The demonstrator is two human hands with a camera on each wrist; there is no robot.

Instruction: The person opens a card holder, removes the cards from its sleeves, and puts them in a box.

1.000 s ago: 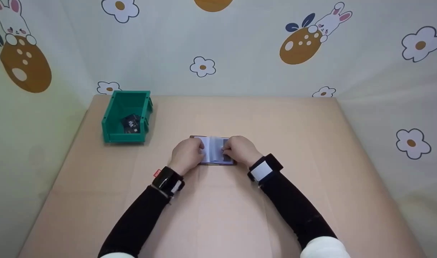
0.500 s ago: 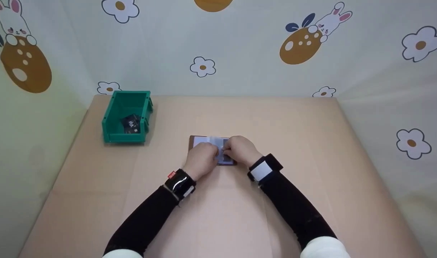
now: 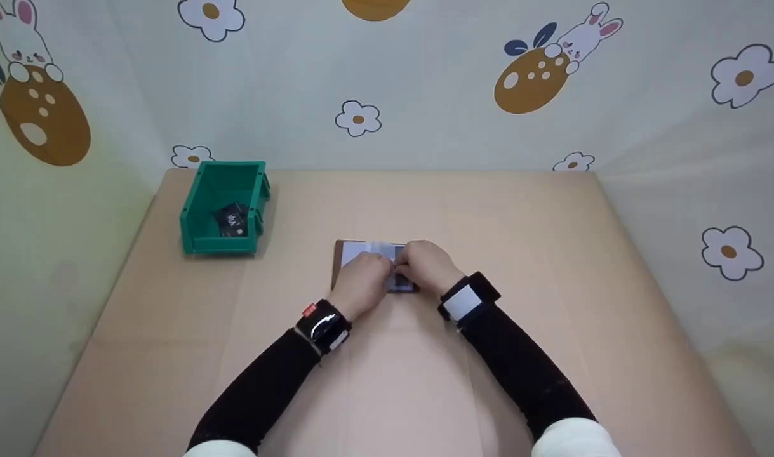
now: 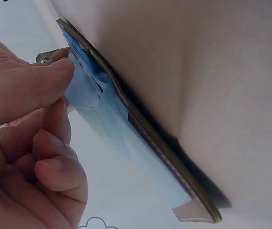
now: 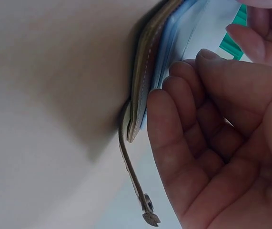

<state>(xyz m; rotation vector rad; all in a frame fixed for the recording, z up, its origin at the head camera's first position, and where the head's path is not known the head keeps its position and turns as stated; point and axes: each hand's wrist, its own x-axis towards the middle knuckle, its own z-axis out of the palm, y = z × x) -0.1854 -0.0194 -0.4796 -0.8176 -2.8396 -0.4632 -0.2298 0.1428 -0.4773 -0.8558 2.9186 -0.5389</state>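
An open card holder (image 3: 338, 257) with a brown stitched cover and clear plastic sleeves lies on the table. In the left wrist view its bluish sleeves (image 4: 121, 133) stand away from the cover. My left hand (image 3: 362, 280) pinches a sleeve between thumb and curled fingers near the middle. On the right side, my right hand (image 3: 430, 266) pinches the sleeve edge between thumb and index finger, close to the left fingertips. A dark patch (image 3: 402, 280) shows on the right page. A snap strap (image 5: 132, 164) sticks out from the cover. The fingers partly hide the pages.
A green bin (image 3: 225, 244) stands at the back left of the table, with black cards (image 3: 232, 220) inside. The tan table (image 3: 520, 222) meets patterned curtains (image 3: 437, 95) at its back and sides.
My left hand has moved right, from the holder's left edge to its middle, near the right hand. The left part of the cover is now uncovered. My right hand has stayed in place.
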